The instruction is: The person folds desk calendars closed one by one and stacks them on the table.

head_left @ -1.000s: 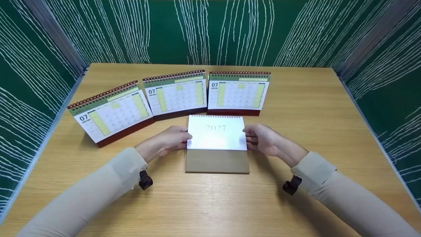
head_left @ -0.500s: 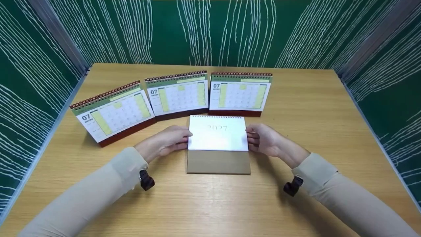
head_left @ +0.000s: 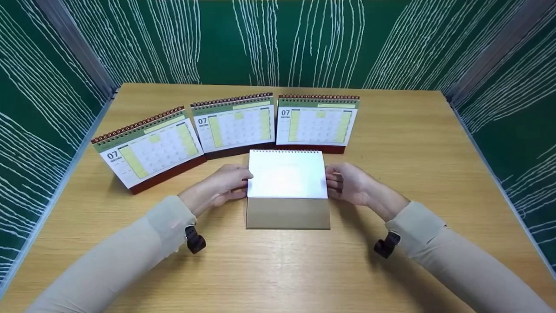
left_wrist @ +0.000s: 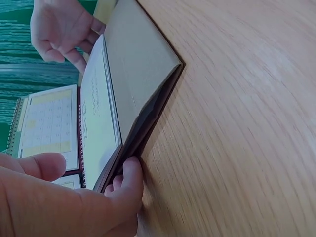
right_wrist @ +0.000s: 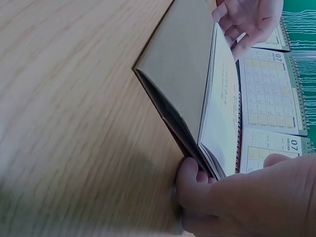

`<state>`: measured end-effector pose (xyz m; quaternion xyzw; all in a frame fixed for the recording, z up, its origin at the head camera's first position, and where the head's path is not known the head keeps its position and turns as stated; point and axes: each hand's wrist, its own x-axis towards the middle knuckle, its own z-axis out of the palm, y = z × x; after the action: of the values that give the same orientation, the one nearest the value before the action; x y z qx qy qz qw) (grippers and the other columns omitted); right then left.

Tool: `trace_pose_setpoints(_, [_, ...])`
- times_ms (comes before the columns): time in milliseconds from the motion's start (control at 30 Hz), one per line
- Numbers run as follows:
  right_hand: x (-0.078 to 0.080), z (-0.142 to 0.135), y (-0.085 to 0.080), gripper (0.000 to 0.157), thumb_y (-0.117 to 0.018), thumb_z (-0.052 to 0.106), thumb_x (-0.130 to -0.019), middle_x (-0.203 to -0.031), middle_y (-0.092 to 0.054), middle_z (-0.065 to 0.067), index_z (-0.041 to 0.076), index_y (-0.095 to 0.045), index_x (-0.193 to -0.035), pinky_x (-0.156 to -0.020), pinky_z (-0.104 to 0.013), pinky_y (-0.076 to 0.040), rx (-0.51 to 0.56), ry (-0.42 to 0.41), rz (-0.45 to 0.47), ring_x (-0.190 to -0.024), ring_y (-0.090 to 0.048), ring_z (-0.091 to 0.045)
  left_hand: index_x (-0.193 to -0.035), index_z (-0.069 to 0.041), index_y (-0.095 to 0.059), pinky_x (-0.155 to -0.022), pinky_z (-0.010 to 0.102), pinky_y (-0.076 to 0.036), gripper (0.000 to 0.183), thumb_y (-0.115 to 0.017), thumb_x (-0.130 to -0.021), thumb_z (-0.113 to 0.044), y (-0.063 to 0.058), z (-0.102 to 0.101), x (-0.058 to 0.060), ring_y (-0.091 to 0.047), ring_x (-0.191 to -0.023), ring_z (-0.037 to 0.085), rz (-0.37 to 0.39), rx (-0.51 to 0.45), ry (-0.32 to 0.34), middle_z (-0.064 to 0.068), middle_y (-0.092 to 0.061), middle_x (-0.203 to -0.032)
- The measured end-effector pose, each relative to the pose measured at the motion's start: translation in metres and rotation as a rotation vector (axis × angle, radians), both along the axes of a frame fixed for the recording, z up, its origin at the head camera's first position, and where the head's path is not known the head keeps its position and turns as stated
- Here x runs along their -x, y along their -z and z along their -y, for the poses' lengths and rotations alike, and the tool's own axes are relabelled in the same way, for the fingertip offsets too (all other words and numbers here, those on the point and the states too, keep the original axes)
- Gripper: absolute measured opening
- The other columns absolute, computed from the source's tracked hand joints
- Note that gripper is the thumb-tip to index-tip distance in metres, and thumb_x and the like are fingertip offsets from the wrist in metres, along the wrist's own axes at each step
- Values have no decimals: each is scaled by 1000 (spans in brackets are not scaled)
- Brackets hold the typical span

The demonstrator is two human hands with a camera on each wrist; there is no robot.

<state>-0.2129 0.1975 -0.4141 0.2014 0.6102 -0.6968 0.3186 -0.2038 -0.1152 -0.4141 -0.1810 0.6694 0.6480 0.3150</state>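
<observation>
A desk calendar (head_left: 286, 174) with a white cover, a spiral along its far edge and a brown cardboard base (head_left: 288, 214) lies folded low on the table in the head view. My left hand (head_left: 226, 184) holds its left side, the fingertips curled in at the edge of the boards. On the opposite side, my right hand (head_left: 351, 184) holds it likewise. Both wrist views show a dark gap between the cover pages (left_wrist: 94, 113) and the folded base (right_wrist: 173, 64). Each thumb is lifted off the cover in its own wrist view. Glare whitens the cover in the head view.
Three spiral desk calendars opened to 07 stand in an arc behind: left (head_left: 150, 156), middle (head_left: 234, 128) and right (head_left: 317, 126). The wooden table (head_left: 282, 269) meets green walls (head_left: 217, 43) with white wavy lines at the back and sides.
The calendar's spiral edge has risen slightly, and glare now covers the 2027 print seen earlier in the head view. Both hands have stayed at its sides.
</observation>
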Motion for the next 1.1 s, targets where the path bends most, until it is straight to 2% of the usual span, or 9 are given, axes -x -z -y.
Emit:
trace_pose_setpoints(67, [1,0,1,6,-47,10,-103,-100,-53,-1,8,-52,-106,-98,-32,-46,-2,-14,-23,-99,-51,-16,-161,-4,-37,-118,44,-46,59,-55,-106,-11,1,0,0,-40,-151,29,-13,1,3,17,-42,-163])
trace_pose_setpoints(167, [2,-2,4,26,-46,8,-102,-101,-57,-1,5,-57,-125,-103,-34,-47,-17,-44,-65,-103,-56,-15,-163,-3,-34,-117,44,-47,61,-54,-105,-10,2,-2,0,-42,-149,30,-44,3,9,18,-43,-161])
trace_pose_setpoints(267, [3,-4,8,53,-45,6,-102,-113,-60,-2,1,-42,-155,-109,-36,-47,-30,-73,-101,-110,-60,-15,-162,-2,-34,-116,43,-48,60,-52,-104,-6,4,-3,-1,-47,-143,30,-71,-5,8,19,-46,-156])
trace_pose_setpoints(333, [3,-5,10,62,-46,4,-103,-120,-61,-4,-1,-31,-163,-109,-36,-50,-44,-79,-118,-111,-62,-14,-161,-2,-34,-115,43,-49,59,-51,-104,-3,5,-4,-2,-50,-139,30,-86,-14,6,19,-48,-153])
trace_pose_setpoints(467, [3,-5,12,65,-48,3,-104,-125,-61,-7,-2,-25,-165,-101,-31,-53,-86,-78,-141,-108,-61,-14,-160,-1,-33,-115,44,-49,60,-52,-102,1,7,-4,-2,-53,-136,31,-106,-43,-4,20,-49,-151])
trace_pose_setpoints(700, [2,-4,14,67,-52,-3,-102,-149,-50,-18,-3,-24,-163,-96,-27,-55,-134,-81,-195,-115,-60,-17,-157,1,-35,-112,44,-52,60,-50,-99,9,13,-6,-2,-56,-132,32,-155,-84,-30,21,-49,-153])
trace_pose_setpoints(900, [0,-3,17,66,-52,-4,-101,-147,-46,-17,-3,-28,-163,-92,-24,-56,-198,-81,-254,-116,-57,-17,-156,0,-39,-108,44,-54,60,-51,-99,13,17,-11,-2,-60,-122,29,-201,-54,-67,19,-51,-147])
trace_pose_setpoints(1100, [-3,-4,19,68,-53,-4,-101,-144,-44,-15,2,-31,-165,-89,-23,-55,-274,-73,-293,-118,-52,-20,-160,-3,-39,-107,45,-55,70,-50,-94,19,19,-16,-4,-57,-119,28,-268,-48,-74,21,-52,-144])
